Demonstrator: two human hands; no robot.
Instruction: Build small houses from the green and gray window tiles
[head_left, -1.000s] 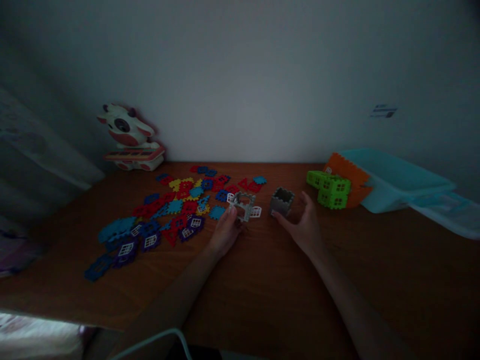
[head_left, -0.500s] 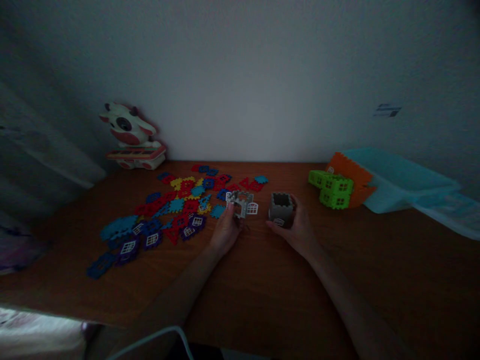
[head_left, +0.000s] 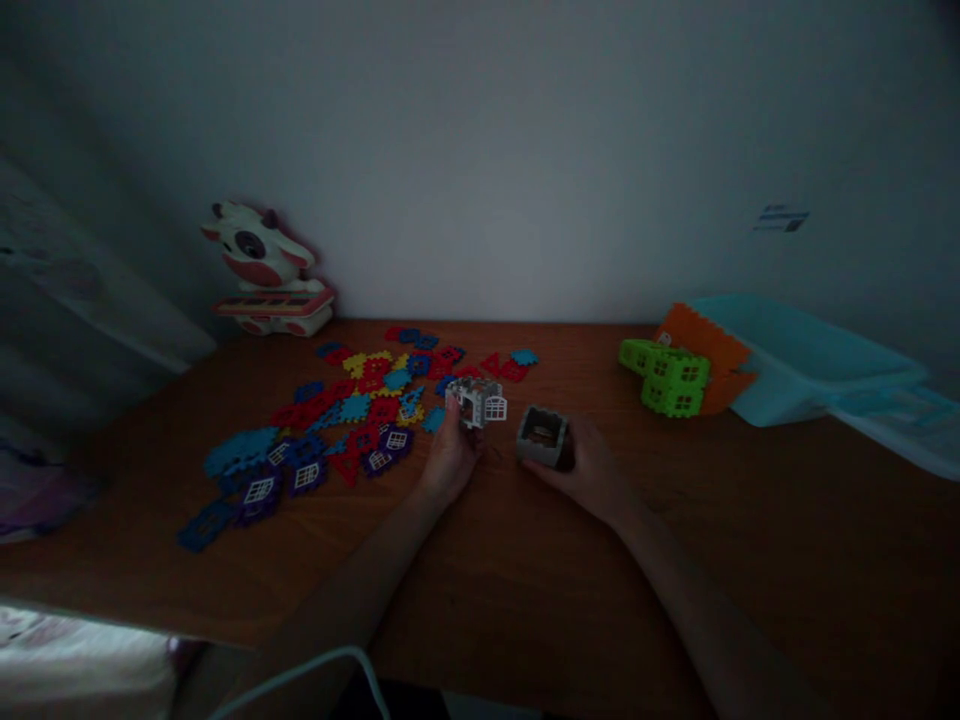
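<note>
Near the middle of the table, my left hand [head_left: 453, 452] grips a light grey block assembly [head_left: 474, 400] with a white window panel swung out on its right side. My right hand [head_left: 589, 467] is wrapped round the right side of a darker grey open box of building panels [head_left: 541, 437]. The box is tipped so its hollow inside faces me. A small gap separates the two grey pieces. Loose flat interlocking panels [head_left: 356, 408] in red, blue, yellow and purple lie left of my left hand.
A green block build [head_left: 676, 383] and orange panels [head_left: 716, 365] stand at the right, against a light blue plastic bin [head_left: 817, 345]. At the back left sits a cow-shaped toy keyboard [head_left: 271, 275]. A pale cable [head_left: 300, 672] crosses the front edge.
My right hand has moved left and slightly down, tilting the dark grey box toward me and closer to the other piece. The light grey assembly has turned a little in my left hand.
</note>
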